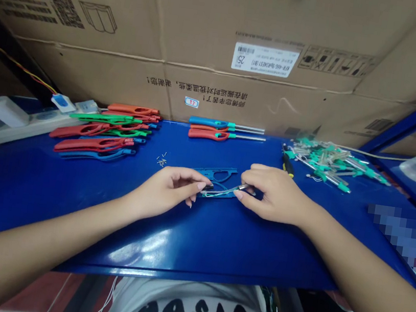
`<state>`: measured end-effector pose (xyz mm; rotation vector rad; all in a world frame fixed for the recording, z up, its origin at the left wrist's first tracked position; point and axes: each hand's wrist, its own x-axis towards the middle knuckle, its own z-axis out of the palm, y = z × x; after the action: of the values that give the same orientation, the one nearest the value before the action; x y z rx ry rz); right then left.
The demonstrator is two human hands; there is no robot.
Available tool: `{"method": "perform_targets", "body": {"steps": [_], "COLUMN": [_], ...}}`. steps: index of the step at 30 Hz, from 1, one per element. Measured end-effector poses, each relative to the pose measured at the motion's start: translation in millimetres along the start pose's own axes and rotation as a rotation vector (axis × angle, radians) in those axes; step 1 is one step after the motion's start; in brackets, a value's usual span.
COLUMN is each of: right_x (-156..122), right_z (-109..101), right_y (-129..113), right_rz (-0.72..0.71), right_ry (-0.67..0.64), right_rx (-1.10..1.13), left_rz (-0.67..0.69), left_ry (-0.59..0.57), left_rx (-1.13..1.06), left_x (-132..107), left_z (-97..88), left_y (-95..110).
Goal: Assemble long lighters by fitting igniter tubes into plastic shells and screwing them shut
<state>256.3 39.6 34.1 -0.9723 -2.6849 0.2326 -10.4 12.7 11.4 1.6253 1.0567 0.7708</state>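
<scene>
Between my two hands is the inner assembly of a long-nosed gas lighter (222, 191), with a clear tube, thin wires and a metal end. The thumb and fingers of my left hand (172, 190) close on its dark end. At the other end, my right hand (278, 194) pinches the part near the metal piece. Blue lighter handle shells (225, 172) lie on the table just behind and under the assembly, partly covered by my fingers. A few small screws (161, 160) are scattered beyond my left hand.
Red, green, blue and orange handle shells (98, 133) are piled at left beside a power strip (38, 124). Assembled lighters (211, 134) lie at the back. Teal-tipped metal nozzle parts (327, 162) form a heap at right, near a black-yellow tool (287, 165). A cardboard box (194, 35) walls the back.
</scene>
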Motion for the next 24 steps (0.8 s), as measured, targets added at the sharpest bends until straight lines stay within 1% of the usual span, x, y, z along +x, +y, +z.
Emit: {"method": "perform_targets", "body": {"steps": [4,8,10,12,14,16,19,24], "right_x": [0,1,1,0,0,-1,-1,-1], "right_z": [-2,-2,-2,-1,0,1,3,4], "right_y": [1,1,1,2,3,4,7,12], "right_rz": [0.01,0.03,0.045,0.052,0.055,0.06,0.067,0.056], "right_ry": [-0.025,-0.03,-0.051,-0.087,-0.121,-0.145,-0.17,-0.205], "right_rx": [-0.028,-0.042,-0.043,-0.03,0.0,0.045,0.124,0.243], "left_rz": [0.124,0.155,0.193,0.289,0.4,0.465,0.48,0.452], "left_ry": [-0.008,0.011,0.058,0.101,0.107,0.096,0.091,0.083], "left_rx": [0.007,0.062,0.167,0.344,0.519,0.614,0.654,0.653], "left_x": [0,1,0,0,-1,-1,-1,1], "left_z": [-0.9,-0.6,-1.3,-2.7,-4.6,-6.4,-8.5,-9.0], "left_y": [-4,-6,-6,-5,-4,-4,-5,-9]}}
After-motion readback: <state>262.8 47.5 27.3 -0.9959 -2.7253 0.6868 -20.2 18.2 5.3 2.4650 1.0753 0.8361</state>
